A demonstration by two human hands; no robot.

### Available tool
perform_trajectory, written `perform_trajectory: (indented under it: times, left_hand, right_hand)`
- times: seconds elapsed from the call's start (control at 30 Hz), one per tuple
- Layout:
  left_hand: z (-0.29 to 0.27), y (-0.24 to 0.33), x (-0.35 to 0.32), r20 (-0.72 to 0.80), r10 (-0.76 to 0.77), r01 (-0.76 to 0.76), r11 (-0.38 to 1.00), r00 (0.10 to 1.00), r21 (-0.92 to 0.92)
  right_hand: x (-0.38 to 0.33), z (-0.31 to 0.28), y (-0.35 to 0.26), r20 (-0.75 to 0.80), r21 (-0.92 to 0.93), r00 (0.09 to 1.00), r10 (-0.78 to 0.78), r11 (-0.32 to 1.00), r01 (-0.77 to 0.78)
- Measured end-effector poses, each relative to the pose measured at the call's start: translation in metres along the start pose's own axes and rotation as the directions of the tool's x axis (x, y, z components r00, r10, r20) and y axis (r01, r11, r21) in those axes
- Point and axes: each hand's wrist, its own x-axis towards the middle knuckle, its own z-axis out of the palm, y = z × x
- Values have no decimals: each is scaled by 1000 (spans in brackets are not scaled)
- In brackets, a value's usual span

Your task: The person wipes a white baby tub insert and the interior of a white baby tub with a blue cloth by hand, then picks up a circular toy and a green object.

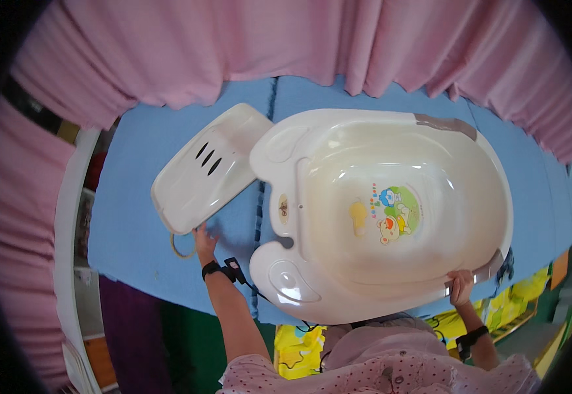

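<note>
A large white baby bathtub (443, 197) takes up the middle and right, its open side up and a cartoon bear print on its floor. My right hand (460, 287) is curled over the near rim, beside a grey-brown grip pad. To the left lies a white bath seat (187, 184) with three dark slots, set at a slant and close against the tub's left end. By the seat's near edge is my left hand (205, 243), fingers apart and fingertips at the edge; whether they press on it is hard to see. A tan loop (181, 248) sticks out beneath the seat.
Both lie on a table with a blue cloth (135, 144). Pink curtains (279, 39) hang behind and at the sides. Yellow packages (299, 351) show below the near edge, and a white shelf frame (69, 262) stands at the left. Dark bands circle both wrists.
</note>
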Motion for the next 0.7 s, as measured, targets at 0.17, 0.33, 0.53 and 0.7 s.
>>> perform_trajectory:
  times: [0.17, 0.33, 0.53, 0.7]
  left_hand:
    - [9, 1, 35, 102, 77, -34, 929, 992, -368]
    - [-4, -15, 53, 123, 144, -64, 862, 982, -503]
    - [23, -24, 40, 64, -63, 89, 758, 996, -646]
    - [36, -23, 23, 62, 203, -133, 812, 977, -569]
  right_hand:
    - [6, -5, -1, 33, -1, 999, 33, 999, -33]
    - [10, -4, -9, 62, 1, 998, 34, 999, -34]
    - [-4, -5, -11, 26, -36, 999, 46, 998, -45]
    - [-6, -11, -17, 2, -37, 1000, 18, 999, -18]
